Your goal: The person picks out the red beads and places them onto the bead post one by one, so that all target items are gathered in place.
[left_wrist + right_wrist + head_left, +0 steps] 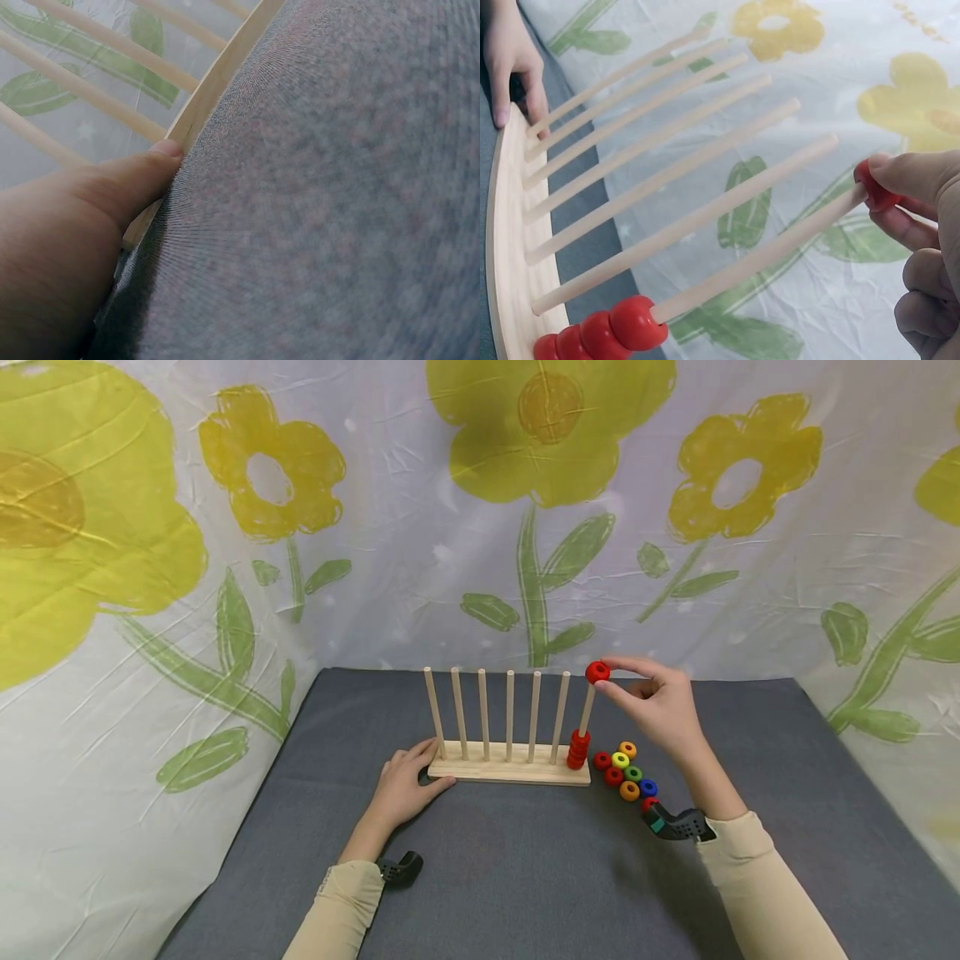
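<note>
Red bead (597,672) pinched in R grip (662,702) at peg (587,710) tip, gap abv stack (578,750), L grip (405,783) holding base (510,770) edge

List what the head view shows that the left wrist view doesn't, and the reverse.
Only the head view: the right hand pinching a red bead, the stacked red beads and loose colored beads.
Only the left wrist view: no extra thing, just the weave of the gray cloth.
Both: the left hand holding the wooden base, pegs and the backdrop.
</note>
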`<state>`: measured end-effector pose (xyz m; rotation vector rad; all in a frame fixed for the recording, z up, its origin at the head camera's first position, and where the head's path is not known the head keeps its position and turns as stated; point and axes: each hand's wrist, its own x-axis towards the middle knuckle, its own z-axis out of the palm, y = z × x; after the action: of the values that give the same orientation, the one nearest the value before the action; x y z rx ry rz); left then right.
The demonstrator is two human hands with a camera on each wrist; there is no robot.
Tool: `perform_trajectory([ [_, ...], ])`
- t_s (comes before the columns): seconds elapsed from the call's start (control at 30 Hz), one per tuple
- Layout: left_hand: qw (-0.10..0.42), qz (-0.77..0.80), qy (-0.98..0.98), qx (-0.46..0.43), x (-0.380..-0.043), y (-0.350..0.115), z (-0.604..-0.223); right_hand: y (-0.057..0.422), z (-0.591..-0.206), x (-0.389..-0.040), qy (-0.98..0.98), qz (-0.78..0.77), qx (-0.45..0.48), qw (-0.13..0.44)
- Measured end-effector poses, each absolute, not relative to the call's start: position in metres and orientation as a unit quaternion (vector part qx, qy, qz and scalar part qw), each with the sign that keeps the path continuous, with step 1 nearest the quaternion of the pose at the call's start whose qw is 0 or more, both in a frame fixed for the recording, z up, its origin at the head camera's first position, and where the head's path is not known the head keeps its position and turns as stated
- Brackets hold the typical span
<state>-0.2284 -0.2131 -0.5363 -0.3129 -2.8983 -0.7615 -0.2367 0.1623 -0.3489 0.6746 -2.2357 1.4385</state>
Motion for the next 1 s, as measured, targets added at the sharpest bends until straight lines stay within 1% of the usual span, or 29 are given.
perform_trajectory([
  [0.67, 0.065, -0.256, -0.959, -0.103, -0.2274, -0.2129, -0.5348, 0.1602, -0.3545, -0.238, -0.813, 0.495, 0.238, 0.197],
  [0.9, 0.066, -0.252, -0.96, -0.104, -0.2277, -0.213, -0.536, 0.1606, -0.3557, -0.2384, -0.805, 0.506, 0.254, 0.177],
  [1.0, 0.067, -0.253, -0.959, -0.105, -0.2274, -0.2128, -0.5358, 0.1606, -0.3562, -0.238, -0.806, 0.503, 0.255, 0.178],
])
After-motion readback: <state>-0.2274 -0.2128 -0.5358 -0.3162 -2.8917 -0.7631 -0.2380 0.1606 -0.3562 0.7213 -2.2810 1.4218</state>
